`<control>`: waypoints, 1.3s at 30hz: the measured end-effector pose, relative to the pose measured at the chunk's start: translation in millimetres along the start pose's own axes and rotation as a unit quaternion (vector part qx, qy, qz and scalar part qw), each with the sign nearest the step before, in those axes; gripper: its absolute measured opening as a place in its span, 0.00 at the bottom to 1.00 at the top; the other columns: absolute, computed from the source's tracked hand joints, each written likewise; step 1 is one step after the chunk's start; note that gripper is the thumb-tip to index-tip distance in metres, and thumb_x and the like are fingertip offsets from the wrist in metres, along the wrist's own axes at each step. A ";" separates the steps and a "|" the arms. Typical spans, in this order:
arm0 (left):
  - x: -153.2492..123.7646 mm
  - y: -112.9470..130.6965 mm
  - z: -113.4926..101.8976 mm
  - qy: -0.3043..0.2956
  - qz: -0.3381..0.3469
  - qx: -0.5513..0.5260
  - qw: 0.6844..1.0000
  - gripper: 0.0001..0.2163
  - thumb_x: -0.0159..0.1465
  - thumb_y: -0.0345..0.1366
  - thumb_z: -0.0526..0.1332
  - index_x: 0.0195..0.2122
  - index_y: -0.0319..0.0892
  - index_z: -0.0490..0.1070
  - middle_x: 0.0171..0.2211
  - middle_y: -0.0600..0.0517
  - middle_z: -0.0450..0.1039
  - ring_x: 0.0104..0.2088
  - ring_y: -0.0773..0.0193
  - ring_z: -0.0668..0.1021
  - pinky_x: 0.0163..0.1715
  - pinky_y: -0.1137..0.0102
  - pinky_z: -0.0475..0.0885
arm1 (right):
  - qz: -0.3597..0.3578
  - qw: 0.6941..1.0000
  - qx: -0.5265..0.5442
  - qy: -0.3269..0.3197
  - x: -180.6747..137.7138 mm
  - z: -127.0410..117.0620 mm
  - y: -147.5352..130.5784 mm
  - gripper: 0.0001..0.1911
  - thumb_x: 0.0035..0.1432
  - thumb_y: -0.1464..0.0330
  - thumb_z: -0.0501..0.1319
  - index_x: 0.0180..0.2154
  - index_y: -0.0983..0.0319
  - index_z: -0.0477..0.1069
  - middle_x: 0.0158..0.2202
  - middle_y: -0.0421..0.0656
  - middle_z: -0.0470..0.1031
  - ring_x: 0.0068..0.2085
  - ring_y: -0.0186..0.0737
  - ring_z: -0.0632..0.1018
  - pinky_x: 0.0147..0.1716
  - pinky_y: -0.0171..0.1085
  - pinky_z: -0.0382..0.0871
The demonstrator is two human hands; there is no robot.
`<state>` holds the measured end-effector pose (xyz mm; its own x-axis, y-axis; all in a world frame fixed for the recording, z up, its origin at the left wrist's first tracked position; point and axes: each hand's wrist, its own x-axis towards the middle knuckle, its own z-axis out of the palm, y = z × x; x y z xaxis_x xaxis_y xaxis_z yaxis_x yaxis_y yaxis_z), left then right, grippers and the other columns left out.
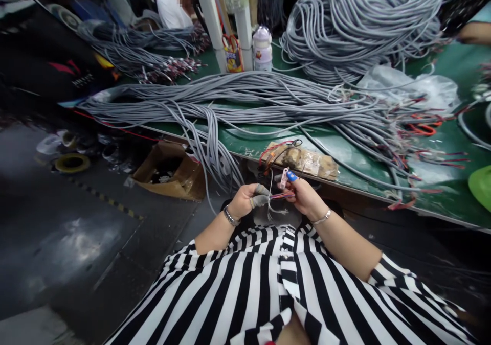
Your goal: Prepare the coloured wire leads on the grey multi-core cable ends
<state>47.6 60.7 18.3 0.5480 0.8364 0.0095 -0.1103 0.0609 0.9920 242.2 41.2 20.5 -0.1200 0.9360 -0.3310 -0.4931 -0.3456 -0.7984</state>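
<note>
My left hand (248, 200) is closed, its grey-taped fingertips pinching the end of a thin bundle of coloured wires (283, 196) with white threads hanging below. My right hand (303, 194) grips the same wires from the other side and also holds a small pink and blue tool (287, 176) that sticks up from its fingers. Both hands hover in front of my striped shirt, just short of the green table's (441, 156) near edge. A long bundle of grey cables (245, 102) lies across the table and droops over its edge near my left hand.
A big coil of grey cable (364, 23) sits at the back right, with a plastic bag (406, 87) beside it. A white bottle (262, 48) stands by a post. A taped cardboard pad (307, 161) lies on the table edge. An open carton (169, 170) rests on the floor. Another person (174, 5) sits far behind.
</note>
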 end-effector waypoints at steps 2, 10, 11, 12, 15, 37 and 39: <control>5.6 -1.1 2.2 -0.004 -0.008 -0.002 1.000 0.18 0.49 0.48 0.71 0.27 0.35 0.75 0.19 0.54 0.69 0.20 0.73 0.67 0.21 0.76 0.63 | 0.005 1.000 0.008 0.012 -0.5 2.4 -0.1 0.26 0.46 0.46 0.66 0.29 0.63 0.69 0.21 0.37 0.64 0.18 0.24 0.55 0.14 0.28 0.39; 19.0 -4.0 7.7 -0.017 -0.017 -0.013 1.000 0.18 0.49 0.47 0.71 0.28 0.35 0.74 0.19 0.54 0.69 0.19 0.73 0.68 0.21 0.76 0.63 | -0.119 0.988 0.002 0.102 1.7 5.4 10.7 0.27 0.45 0.45 0.66 0.22 0.61 0.62 0.15 0.33 0.55 0.17 0.25 0.53 0.14 0.29 0.43; 20.4 -4.5 7.6 -0.021 -0.015 -0.012 1.000 0.18 0.50 0.47 0.71 0.28 0.35 0.74 0.19 0.54 0.69 0.19 0.73 0.68 0.21 0.76 0.63 | -0.118 0.988 0.008 0.098 2.4 5.1 11.8 0.28 0.46 0.44 0.65 0.22 0.61 0.62 0.15 0.33 0.55 0.17 0.25 0.53 0.14 0.29 0.43; 21.8 -5.1 7.3 -0.025 -0.013 -0.011 1.000 0.18 0.50 0.47 0.71 0.28 0.35 0.74 0.19 0.54 0.69 0.19 0.73 0.67 0.21 0.76 0.63 | -0.105 0.991 0.015 0.086 3.0 4.9 12.2 0.28 0.46 0.43 0.64 0.22 0.61 0.62 0.15 0.33 0.54 0.17 0.25 0.53 0.14 0.29 0.43; 25.7 -7.6 6.5 -0.038 -0.008 -0.004 0.999 0.18 0.50 0.47 0.71 0.28 0.35 0.73 0.19 0.54 0.69 0.20 0.74 0.67 0.22 0.76 0.62 | -0.047 0.998 0.037 0.035 5.2 5.5 9.6 0.30 0.45 0.40 0.61 0.23 0.62 0.64 0.15 0.34 0.55 0.17 0.25 0.52 0.13 0.29 0.43; -16.6 -5.2 13.5 -0.106 0.006 0.024 0.994 0.17 0.52 0.47 0.70 0.26 0.35 0.74 0.21 0.52 0.70 0.22 0.71 0.71 0.23 0.76 0.66 | 0.036 0.994 0.106 0.020 -1.9 -15.4 26.2 0.25 0.44 0.47 0.67 0.28 0.63 0.69 0.26 0.40 0.72 0.19 0.25 0.58 0.13 0.27 0.40; -27.8 -6.9 12.6 -0.105 0.011 0.036 0.994 0.16 0.52 0.45 0.70 0.26 0.35 0.75 0.22 0.51 0.71 0.23 0.70 0.72 0.24 0.75 0.67 | 0.035 0.996 0.081 0.010 -7.9 -19.9 29.5 0.23 0.46 0.50 0.67 0.30 0.64 0.72 0.28 0.42 0.73 0.20 0.25 0.58 0.13 0.27 0.42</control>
<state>43.6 30.2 12.7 0.7084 0.7040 0.0499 -0.0682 -0.0021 0.9977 245.8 22.3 -10.4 -0.1438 0.9077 -0.3943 -0.6171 -0.3938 -0.6813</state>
